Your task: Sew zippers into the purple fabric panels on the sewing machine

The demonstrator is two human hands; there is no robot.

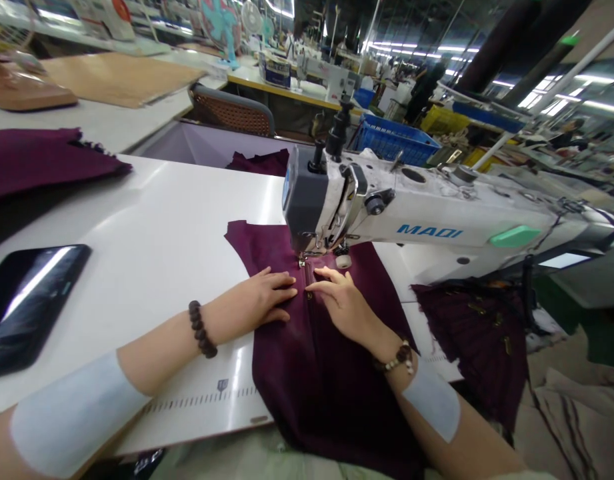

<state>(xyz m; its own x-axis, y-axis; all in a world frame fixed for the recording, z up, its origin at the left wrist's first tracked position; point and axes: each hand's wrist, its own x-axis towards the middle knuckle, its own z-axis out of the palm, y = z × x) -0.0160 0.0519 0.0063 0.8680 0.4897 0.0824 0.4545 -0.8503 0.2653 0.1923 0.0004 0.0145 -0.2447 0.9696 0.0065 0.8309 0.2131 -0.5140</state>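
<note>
A dark purple fabric piece [311, 360] lies on the white sewing table [161, 220], running under the needle of a white sewing machine [427, 220]. My left hand [259, 300] rests flat on the fabric just left of the presser foot, fingers stretched out. My right hand [339, 297] lies on the fabric to the right of the seam, fingers extended toward the needle and pressing the cloth down. Both wrists carry bead bracelets.
A black phone [29, 300] lies at the table's left edge. More purple fabric [41, 160] is piled at far left, and a bundle [477, 333] hangs right of the machine. Blue crates [391, 137], a chair [231, 110] and other workstations stand behind.
</note>
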